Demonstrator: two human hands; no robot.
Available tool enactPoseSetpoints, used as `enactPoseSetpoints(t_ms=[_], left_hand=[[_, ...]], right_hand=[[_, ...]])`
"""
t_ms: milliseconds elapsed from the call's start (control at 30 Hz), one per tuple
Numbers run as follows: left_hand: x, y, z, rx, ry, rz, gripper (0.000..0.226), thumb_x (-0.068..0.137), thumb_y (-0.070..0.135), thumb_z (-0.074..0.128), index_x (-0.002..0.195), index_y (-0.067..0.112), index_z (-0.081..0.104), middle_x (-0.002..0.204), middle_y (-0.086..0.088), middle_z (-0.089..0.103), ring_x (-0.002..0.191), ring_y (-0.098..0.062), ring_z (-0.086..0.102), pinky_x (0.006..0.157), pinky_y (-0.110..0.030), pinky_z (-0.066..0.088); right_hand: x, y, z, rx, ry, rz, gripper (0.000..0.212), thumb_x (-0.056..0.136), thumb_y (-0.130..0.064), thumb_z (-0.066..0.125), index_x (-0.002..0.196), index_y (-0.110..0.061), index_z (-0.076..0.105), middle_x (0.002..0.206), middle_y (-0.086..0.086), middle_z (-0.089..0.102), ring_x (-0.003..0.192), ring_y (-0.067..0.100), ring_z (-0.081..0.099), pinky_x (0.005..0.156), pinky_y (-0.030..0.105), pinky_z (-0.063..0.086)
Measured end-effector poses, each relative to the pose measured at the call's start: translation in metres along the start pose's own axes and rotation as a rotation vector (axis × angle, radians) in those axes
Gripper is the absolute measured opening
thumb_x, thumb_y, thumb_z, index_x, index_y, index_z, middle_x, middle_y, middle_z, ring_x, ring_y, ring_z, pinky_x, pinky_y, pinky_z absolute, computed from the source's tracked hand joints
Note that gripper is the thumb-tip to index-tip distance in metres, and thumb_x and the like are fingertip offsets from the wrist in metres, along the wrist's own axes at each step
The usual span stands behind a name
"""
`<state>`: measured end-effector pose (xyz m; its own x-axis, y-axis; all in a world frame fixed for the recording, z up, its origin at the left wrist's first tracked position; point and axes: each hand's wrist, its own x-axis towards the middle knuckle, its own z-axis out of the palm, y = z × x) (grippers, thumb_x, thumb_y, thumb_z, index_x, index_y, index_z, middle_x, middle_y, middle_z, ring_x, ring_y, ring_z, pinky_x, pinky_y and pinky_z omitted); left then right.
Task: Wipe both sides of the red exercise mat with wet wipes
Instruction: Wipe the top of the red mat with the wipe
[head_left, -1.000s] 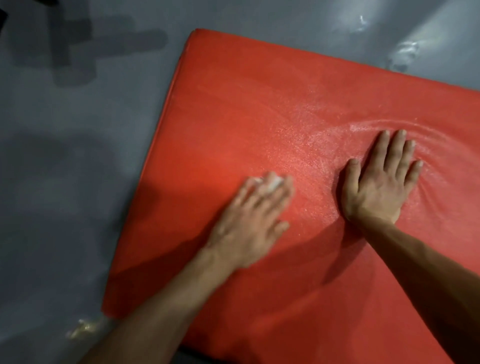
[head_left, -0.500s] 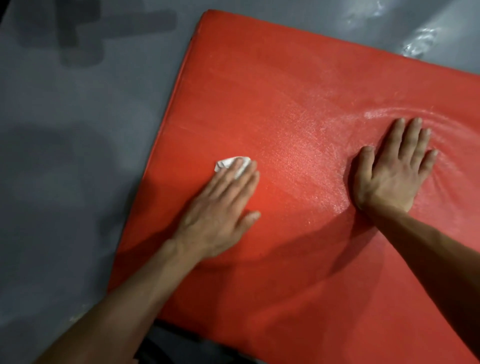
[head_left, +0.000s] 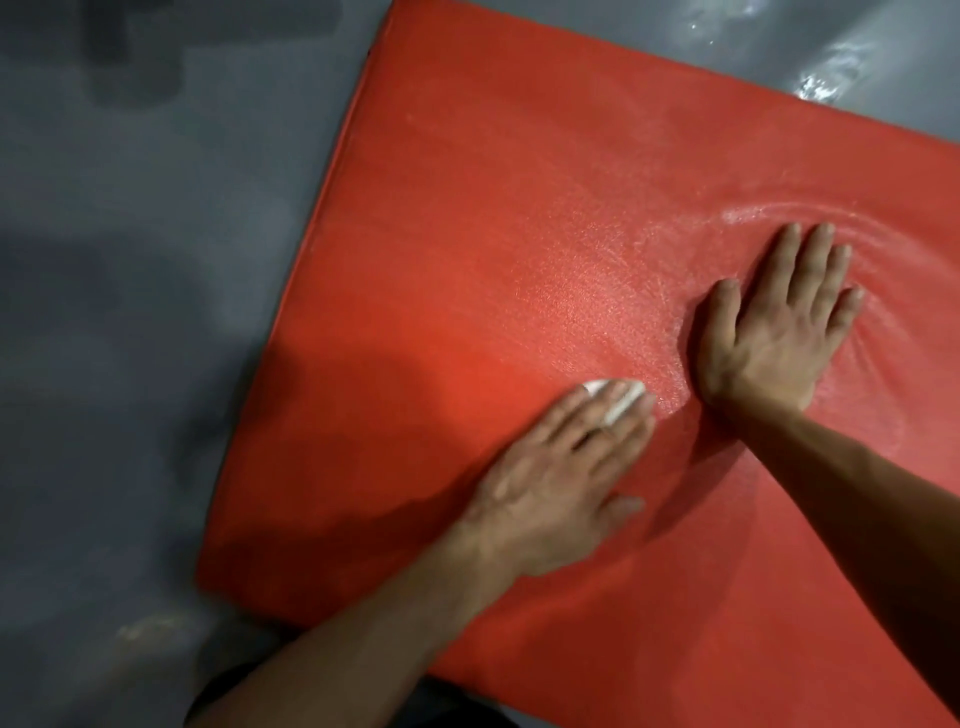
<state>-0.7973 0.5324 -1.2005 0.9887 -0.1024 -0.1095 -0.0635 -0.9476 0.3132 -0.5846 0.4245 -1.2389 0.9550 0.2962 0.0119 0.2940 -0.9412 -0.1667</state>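
Note:
The red exercise mat (head_left: 493, 208) lies flat on the floor and fills most of the view. My left hand (head_left: 561, 478) lies flat on it with straight fingers, pressing a white wet wipe (head_left: 618, 397) against the surface; only the wipe's edge shows past and between my fingertips. My right hand (head_left: 774, 332) rests palm down on the mat just to the right, fingers spread and straight, and the mat wrinkles around it. A damp sheen covers the mat between and above my hands.
Grey floor (head_left: 130, 312) surrounds the mat on the left and at the top. A glossy wet-looking patch (head_left: 831, 67) shines on the floor at the upper right. The mat's near left corner (head_left: 208, 577) is close to my left forearm.
My left hand slid the wipe left toward the mat's edge, then back right until it sits next to my right hand. My right hand stayed pressed in place.

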Motion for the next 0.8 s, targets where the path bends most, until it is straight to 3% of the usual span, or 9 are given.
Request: enactPoseSetpoints(t_ms=[67,167,233,300,433,467,533,700,800], left_hand=[[-0.008,-0.044,-0.01,0.084,0.077,-0.176,0.068,0.108,0.045,0.035,0.16,0.002,0.03,0.169,-0.015,0.023,0.16,-0.03,0.01,0.128,-0.052,0.014],[-0.046,-0.13,-0.027,0.13,0.157,-0.614,0.066,0.109,0.041,0.027,0.159,-0.002,0.027,0.169,-0.02,0.019,0.159,-0.035,0.011,0.126,-0.055,0.016],[-0.068,-0.148,-0.032,0.057,0.229,-0.73,0.065,0.11,0.038,0.026,0.158,-0.005,0.027,0.168,-0.024,0.018,0.158,-0.037,0.012,0.126,-0.057,0.016],[-0.066,-0.12,-0.026,0.059,0.236,-0.665,0.065,0.111,0.037,0.027,0.157,-0.009,0.027,0.167,-0.026,0.018,0.158,-0.039,0.01,0.125,-0.06,0.017],[-0.047,-0.009,-0.002,-0.039,0.031,-0.144,0.069,0.109,0.046,0.037,0.159,-0.001,0.031,0.169,-0.017,0.02,0.16,-0.032,0.004,0.126,-0.054,0.017],[-0.047,0.001,0.0,-0.041,0.001,-0.081,0.069,0.108,0.048,0.039,0.16,0.003,0.03,0.17,-0.014,0.019,0.16,-0.03,0.004,0.127,-0.052,0.017],[-0.051,-0.028,-0.004,-0.033,0.054,-0.141,0.067,0.107,0.045,0.039,0.16,0.004,0.03,0.17,-0.013,0.021,0.16,-0.028,0.008,0.127,-0.051,0.019],[-0.096,-0.156,-0.028,0.049,0.234,-0.736,0.066,0.111,0.042,0.022,0.159,-0.003,0.027,0.168,-0.022,0.02,0.158,-0.036,0.014,0.126,-0.057,0.017],[-0.081,-0.124,-0.018,0.027,0.28,-0.711,0.067,0.11,0.04,0.027,0.157,-0.007,0.027,0.167,-0.026,0.019,0.158,-0.038,0.01,0.126,-0.059,0.014]], right_hand=[[0.0,0.002,0.0,-0.004,-0.002,0.008,0.073,0.102,-0.049,0.026,0.164,-0.016,0.007,0.172,0.009,0.003,0.158,0.028,-0.001,0.126,0.055,0.0],[0.0,0.002,0.0,-0.001,-0.007,0.002,0.072,0.102,-0.049,0.025,0.164,-0.016,0.007,0.172,0.01,0.002,0.158,0.028,-0.002,0.126,0.055,-0.001],[-0.001,0.001,0.0,0.003,-0.006,0.001,0.072,0.102,-0.049,0.025,0.164,-0.015,0.007,0.172,0.01,0.002,0.158,0.028,-0.002,0.126,0.055,-0.001],[-0.002,0.0,-0.002,0.012,-0.006,-0.002,0.072,0.102,-0.049,0.025,0.163,-0.015,0.008,0.171,0.01,0.002,0.158,0.028,-0.002,0.126,0.055,-0.001],[-0.002,-0.001,-0.003,0.019,0.002,0.001,0.072,0.102,-0.05,0.024,0.163,-0.015,0.009,0.171,0.01,0.003,0.158,0.028,-0.001,0.126,0.055,0.0],[-0.001,-0.001,-0.003,0.019,0.004,0.0,0.072,0.102,-0.05,0.024,0.163,-0.015,0.009,0.171,0.01,0.004,0.158,0.027,-0.001,0.126,0.056,0.0],[-0.002,-0.002,-0.002,0.017,0.004,0.0,0.072,0.102,-0.05,0.024,0.163,-0.015,0.009,0.171,0.01,0.004,0.158,0.027,-0.001,0.126,0.055,0.0],[-0.002,-0.001,0.001,0.005,0.016,-0.001,0.071,0.102,-0.049,0.025,0.163,-0.015,0.01,0.171,0.01,0.005,0.158,0.028,0.0,0.126,0.055,0.001],[-0.001,0.0,0.002,-0.012,0.031,0.003,0.07,0.102,-0.047,0.027,0.163,-0.015,0.012,0.171,0.01,0.007,0.158,0.028,0.002,0.126,0.056,0.003]])
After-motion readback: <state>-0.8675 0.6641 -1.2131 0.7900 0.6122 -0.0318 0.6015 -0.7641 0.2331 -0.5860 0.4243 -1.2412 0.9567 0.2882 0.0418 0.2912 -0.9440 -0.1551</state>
